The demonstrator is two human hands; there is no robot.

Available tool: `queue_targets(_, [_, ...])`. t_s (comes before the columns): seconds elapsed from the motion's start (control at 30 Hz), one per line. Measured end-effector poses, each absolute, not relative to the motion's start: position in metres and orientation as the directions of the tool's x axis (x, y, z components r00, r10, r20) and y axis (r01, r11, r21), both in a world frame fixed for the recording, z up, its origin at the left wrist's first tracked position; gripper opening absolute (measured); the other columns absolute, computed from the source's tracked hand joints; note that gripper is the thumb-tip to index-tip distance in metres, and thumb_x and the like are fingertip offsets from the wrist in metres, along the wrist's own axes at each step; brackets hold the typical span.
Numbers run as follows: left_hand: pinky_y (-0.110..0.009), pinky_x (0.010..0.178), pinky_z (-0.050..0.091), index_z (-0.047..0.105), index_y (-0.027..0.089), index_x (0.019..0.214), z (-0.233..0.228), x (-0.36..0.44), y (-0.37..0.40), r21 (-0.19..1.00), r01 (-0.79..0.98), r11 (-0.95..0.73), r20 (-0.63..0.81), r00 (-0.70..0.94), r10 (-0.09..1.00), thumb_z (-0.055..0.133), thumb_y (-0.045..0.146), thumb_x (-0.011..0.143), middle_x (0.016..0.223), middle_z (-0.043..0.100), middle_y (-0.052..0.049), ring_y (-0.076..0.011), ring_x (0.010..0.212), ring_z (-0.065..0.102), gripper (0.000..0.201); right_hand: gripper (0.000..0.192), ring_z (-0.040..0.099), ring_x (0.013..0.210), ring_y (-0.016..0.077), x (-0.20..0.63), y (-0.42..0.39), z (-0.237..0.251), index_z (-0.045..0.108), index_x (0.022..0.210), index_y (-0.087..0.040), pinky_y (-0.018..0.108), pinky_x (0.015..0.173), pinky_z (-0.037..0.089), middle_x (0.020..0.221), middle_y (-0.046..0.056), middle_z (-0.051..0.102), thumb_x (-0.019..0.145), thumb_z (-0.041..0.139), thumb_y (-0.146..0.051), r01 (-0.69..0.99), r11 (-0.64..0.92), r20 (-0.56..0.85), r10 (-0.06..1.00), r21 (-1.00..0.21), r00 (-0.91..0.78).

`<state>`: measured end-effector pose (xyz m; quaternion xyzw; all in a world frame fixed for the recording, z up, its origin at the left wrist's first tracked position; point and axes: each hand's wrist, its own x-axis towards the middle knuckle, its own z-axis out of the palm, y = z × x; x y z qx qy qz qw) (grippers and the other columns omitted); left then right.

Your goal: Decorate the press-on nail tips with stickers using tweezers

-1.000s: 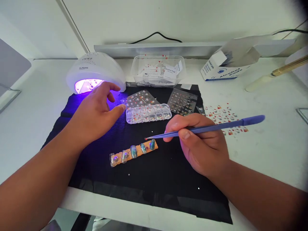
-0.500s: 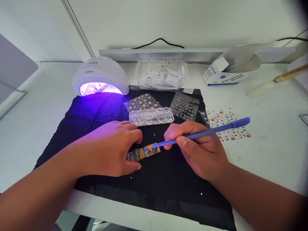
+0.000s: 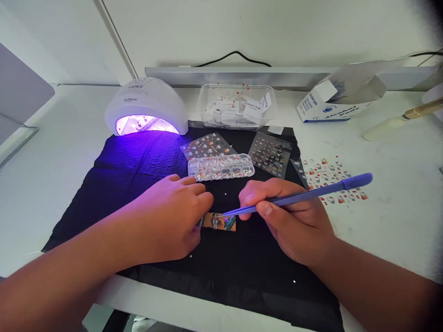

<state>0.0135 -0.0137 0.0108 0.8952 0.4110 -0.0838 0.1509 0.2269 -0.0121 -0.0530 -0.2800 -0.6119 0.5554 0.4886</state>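
A small wooden strip (image 3: 219,222) carrying painted nail tips lies on a black mat (image 3: 145,161). My left hand (image 3: 169,216) covers the strip's left part and holds it down with its fingertips. Purple tweezers (image 3: 301,196) are pinched in my right hand (image 3: 290,221). Their tip touches a nail tip near the strip's right end. Only two nail tips show; the others are hidden under my left hand.
A white UV nail lamp (image 3: 147,108) glows purple at the mat's back left. A clear compartment box of gems (image 3: 221,167) and sticker sheets (image 3: 272,154) lie behind my hands. A clear tub of alcohol pads (image 3: 237,108) and a white carton (image 3: 332,103) stand farther back.
My left hand came back from near the lamp and settled on the wooden strip. The tweezers' tip dropped onto a nail tip at the strip's right end.
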Motion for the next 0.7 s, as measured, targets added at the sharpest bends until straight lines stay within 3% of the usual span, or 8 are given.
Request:
queue_targets(0.17, [-0.041, 0.071, 0.043, 0.06, 0.02, 0.08, 0.0091, 0.0138, -0.0113, 0.224, 0.759, -0.611, -0.267, 0.651, 0.711, 0.058, 0.022, 0.076, 0.084, 0.065, -0.004, -0.0237, 0.082, 0.06, 0.004, 0.013, 0.066, 0.064, 0.0138, 0.2267, -0.0137, -0.0521, 0.074, 0.091, -0.026, 0.029, 0.058, 0.056, 0.078, 0.0, 0.067, 0.091, 0.062, -0.023, -0.171, 0.199, 0.248, 0.905, -0.965, -0.346])
queue_targets(0.33, [-0.042, 0.071, 0.042, 0.063, 0.02, 0.086, 0.0086, 0.014, -0.0113, 0.263, 0.76, -0.595, -0.209, 0.646, 0.734, 0.066, 0.033, 0.076, 0.085, 0.065, -0.003, -0.0245, 0.082, 0.059, 0.017, 0.01, 0.067, 0.061, 0.0132, 0.2267, -0.0131, -0.0513, 0.074, 0.088, -0.025, 0.027, 0.056, 0.056, 0.077, 0.0, 0.067, 0.09, 0.064, -0.024, -0.173, 0.17, 0.218, 0.923, -0.97, -0.318])
queue_targets(0.7, [-0.043, 0.072, 0.042, 0.064, 0.02, 0.084, 0.0095, 0.0143, -0.0112, 0.311, 0.727, -0.612, -0.144, 0.673, 0.726, 0.069, 0.033, 0.076, 0.083, 0.064, -0.001, -0.0237, 0.08, 0.058, 0.015, 0.007, 0.068, 0.06, 0.011, 0.2231, -0.0121, -0.0479, 0.077, 0.085, -0.025, 0.022, 0.055, 0.057, 0.074, -0.001, 0.068, 0.086, 0.07, -0.026, -0.195, 0.075, 0.132, 0.946, -0.978, -0.297])
